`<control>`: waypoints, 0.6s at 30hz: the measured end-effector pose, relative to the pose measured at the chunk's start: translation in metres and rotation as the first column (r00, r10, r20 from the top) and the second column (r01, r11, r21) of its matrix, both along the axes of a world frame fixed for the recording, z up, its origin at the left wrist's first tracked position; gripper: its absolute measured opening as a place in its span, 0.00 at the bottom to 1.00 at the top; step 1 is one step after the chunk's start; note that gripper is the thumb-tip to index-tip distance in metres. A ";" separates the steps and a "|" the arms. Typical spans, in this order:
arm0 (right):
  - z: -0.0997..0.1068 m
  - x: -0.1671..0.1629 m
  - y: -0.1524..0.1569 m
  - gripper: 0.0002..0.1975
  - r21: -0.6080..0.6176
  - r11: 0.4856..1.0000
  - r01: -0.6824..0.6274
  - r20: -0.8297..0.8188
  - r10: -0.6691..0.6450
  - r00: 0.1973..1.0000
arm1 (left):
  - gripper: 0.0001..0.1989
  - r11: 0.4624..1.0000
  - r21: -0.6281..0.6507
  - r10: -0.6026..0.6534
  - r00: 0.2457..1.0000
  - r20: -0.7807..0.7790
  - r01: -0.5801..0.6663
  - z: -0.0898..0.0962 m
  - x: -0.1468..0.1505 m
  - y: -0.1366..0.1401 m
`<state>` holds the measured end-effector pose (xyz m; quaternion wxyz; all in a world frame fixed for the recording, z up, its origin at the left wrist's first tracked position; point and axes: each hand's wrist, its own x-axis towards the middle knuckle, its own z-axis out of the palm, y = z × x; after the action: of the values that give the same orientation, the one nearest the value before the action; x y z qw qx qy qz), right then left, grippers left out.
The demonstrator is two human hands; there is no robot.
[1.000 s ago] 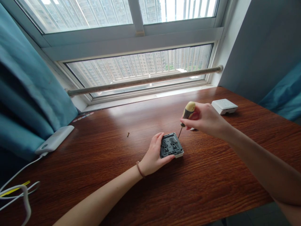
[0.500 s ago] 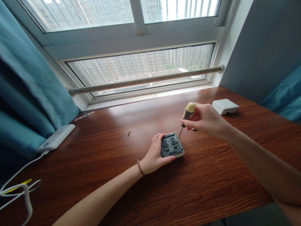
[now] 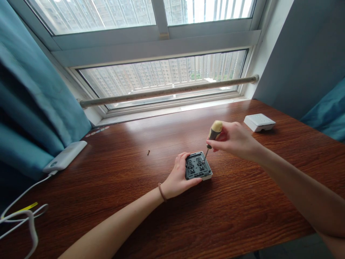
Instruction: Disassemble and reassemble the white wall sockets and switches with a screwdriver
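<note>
One left hand point(image 3: 176, 180) and one right hand point(image 3: 231, 140), two in all. The right has one screwdriver point(image 3: 214, 133), the left one open switch point(image 3: 196, 169). One loose screw point(image 3: 148, 152) lies left of both, one white box point(image 3: 260, 122) beyond the right. One bracelet point(image 3: 162, 192) sits behind the left. Farther left: one power bank point(image 3: 65, 157), one yellow strip point(image 3: 30, 207). Two curtains point(image 3: 48, 90), one each side. Ahead, three window panes point(image 3: 161, 77) and one bar point(image 3: 172, 90); beneath, one surface point(image 3: 229, 216).
</note>
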<state>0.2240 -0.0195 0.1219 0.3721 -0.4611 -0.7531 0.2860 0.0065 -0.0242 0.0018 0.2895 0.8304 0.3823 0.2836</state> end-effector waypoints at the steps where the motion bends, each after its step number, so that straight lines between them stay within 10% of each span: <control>1: -0.001 0.000 0.000 0.05 0.000 1.000 -0.002 0.000 0.002 1.000 | 0.37 1.000 0.001 -0.003 1.000 0.002 0.003 0.000 0.000 0.000; 18: 0.005 0.018 0.018 0.11 -0.318 0.888 -0.333 -0.253 0.259 0.932 | 0.37 0.999 0.030 0.016 1.000 -0.013 -0.016 -0.001 0.000 0.000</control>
<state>0.2418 -0.0020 0.1267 0.3093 -0.3678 -0.7085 0.5168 0.0066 -0.0237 0.0006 0.2722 0.8334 0.3866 0.2862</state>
